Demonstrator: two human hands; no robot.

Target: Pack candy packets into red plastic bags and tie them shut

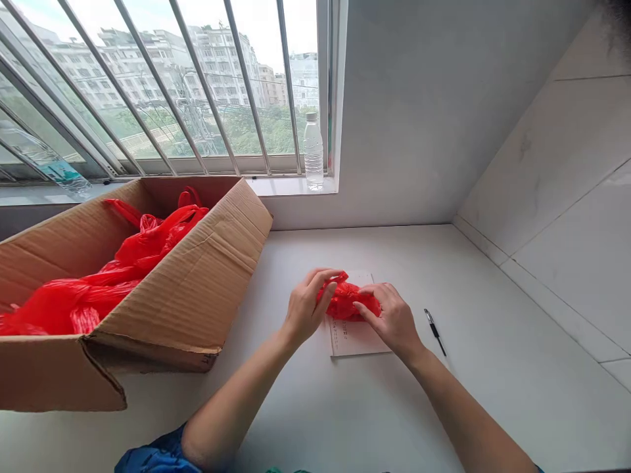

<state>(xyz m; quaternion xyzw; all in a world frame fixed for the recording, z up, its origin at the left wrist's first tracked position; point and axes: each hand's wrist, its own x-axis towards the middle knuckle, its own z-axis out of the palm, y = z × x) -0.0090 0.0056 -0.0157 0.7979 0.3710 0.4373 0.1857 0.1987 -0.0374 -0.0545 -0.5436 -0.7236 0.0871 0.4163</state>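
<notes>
The left hand (304,305), loosely curled, held one end of a crumpled red plastic bag (348,305) between thumb and fingers; the right hand (393,318), half closed, held the other. Light, even pressure probably suited the thin film best. The bag's long axis ran left to right, neither end clearly its mouth, above a pale booklet (362,340) on the white tabletop (315,414).
</notes>
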